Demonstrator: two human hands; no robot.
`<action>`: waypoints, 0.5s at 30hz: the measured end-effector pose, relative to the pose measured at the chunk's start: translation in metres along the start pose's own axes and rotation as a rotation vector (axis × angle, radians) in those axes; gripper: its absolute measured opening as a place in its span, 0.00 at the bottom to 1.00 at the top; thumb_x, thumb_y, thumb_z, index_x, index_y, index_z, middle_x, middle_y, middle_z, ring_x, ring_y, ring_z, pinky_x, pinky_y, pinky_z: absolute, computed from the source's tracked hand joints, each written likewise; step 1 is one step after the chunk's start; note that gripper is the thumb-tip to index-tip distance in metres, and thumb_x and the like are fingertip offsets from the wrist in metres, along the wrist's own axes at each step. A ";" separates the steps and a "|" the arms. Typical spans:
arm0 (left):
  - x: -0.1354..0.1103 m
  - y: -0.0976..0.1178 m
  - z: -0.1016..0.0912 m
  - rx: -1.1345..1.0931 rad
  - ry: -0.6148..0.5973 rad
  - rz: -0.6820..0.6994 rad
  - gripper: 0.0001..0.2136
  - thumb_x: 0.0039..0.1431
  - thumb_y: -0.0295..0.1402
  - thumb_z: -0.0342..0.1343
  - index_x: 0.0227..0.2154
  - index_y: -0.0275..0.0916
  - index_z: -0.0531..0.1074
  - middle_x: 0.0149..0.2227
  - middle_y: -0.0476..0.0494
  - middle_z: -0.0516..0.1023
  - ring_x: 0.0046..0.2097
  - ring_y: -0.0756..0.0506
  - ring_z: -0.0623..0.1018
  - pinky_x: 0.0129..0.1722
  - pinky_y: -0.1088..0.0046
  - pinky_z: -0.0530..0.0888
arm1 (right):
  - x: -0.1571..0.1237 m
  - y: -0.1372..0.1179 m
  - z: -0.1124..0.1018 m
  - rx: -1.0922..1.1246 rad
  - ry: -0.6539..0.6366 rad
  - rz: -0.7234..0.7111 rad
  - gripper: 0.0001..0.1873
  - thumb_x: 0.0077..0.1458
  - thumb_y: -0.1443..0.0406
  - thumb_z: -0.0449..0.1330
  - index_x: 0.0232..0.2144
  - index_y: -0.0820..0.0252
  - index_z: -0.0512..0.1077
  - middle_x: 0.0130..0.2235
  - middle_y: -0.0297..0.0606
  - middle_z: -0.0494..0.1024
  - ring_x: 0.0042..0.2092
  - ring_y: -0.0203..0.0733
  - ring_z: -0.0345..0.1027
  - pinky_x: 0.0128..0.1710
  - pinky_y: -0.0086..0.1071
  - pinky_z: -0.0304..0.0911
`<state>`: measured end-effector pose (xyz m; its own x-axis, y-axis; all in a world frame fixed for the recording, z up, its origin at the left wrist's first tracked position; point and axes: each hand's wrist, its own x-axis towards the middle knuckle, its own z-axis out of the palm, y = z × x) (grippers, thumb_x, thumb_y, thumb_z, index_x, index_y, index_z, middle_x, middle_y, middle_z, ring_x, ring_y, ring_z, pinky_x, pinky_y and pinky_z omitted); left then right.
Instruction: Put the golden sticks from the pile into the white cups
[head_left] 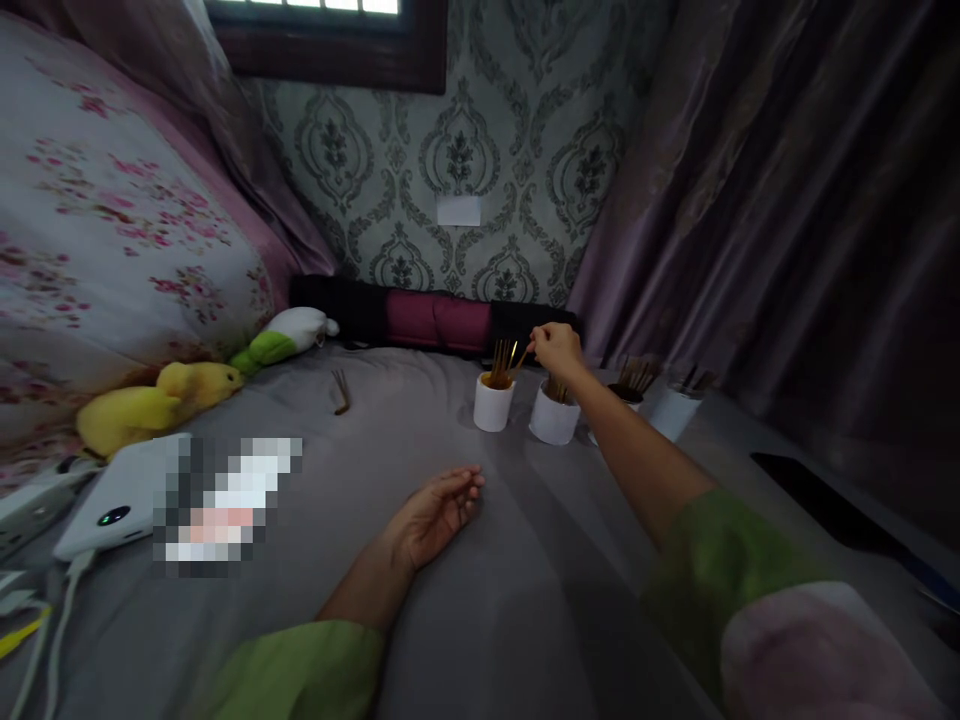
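My right hand (556,350) pinches a thin golden-brown stick (521,358) between thumb and fingers, at the right side of a white cup (493,408). That cup holds several thin upright sticks (502,362), one with a bright glint. Whether the pinched stick touches the cup cannot be made out. Just below my right hand, another white cup (555,420) also has thin sticks in it, partly hidden by the hand. My left hand (441,515) lies palm sideways on the grey sheet, fingers loosely bent and holding nothing.
Behind my right forearm are a dark-topped cup (627,392) and a pale cup (675,412), both with sticks. A few thin brown pieces (340,392) lie farther left. A white power bank (124,495), yellow plush toy (161,400) and dark flat object (825,500) sit at the sides.
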<state>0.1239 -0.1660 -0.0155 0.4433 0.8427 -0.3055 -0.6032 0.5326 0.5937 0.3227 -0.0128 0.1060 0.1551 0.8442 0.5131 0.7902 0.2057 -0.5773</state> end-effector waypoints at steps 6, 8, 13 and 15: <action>0.000 0.000 0.000 -0.010 -0.013 0.012 0.06 0.49 0.21 0.52 0.32 0.29 0.69 0.28 0.44 0.72 0.27 0.55 0.71 0.25 0.82 0.68 | -0.001 0.001 0.009 -0.023 -0.064 0.006 0.14 0.52 0.63 0.48 0.26 0.62 0.72 0.27 0.40 0.77 0.29 0.35 0.70 0.33 0.27 0.62; 0.000 0.000 0.000 -0.011 -0.011 0.011 0.06 0.49 0.21 0.52 0.32 0.29 0.69 0.28 0.44 0.72 0.27 0.55 0.71 0.25 0.82 0.68 | 0.000 0.003 0.013 -0.027 -0.076 0.000 0.14 0.52 0.64 0.48 0.26 0.62 0.72 0.27 0.40 0.77 0.28 0.35 0.70 0.33 0.27 0.62; 0.000 0.000 0.000 -0.004 -0.013 0.014 0.06 0.50 0.21 0.52 0.32 0.30 0.69 0.29 0.44 0.72 0.27 0.56 0.71 0.25 0.82 0.68 | 0.002 0.002 0.016 -0.053 -0.095 0.038 0.12 0.51 0.64 0.49 0.26 0.62 0.72 0.27 0.41 0.77 0.28 0.36 0.70 0.32 0.27 0.62; 0.000 0.000 0.000 -0.001 -0.020 0.013 0.06 0.50 0.22 0.52 0.32 0.30 0.69 0.29 0.44 0.72 0.27 0.55 0.71 0.25 0.82 0.68 | 0.002 0.001 0.016 -0.065 -0.104 0.062 0.12 0.51 0.64 0.49 0.26 0.62 0.72 0.28 0.41 0.77 0.29 0.36 0.70 0.32 0.27 0.61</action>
<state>0.1236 -0.1664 -0.0159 0.4482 0.8480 -0.2829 -0.6101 0.5214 0.5966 0.3145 -0.0031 0.0964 0.1449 0.9018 0.4072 0.8181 0.1223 -0.5620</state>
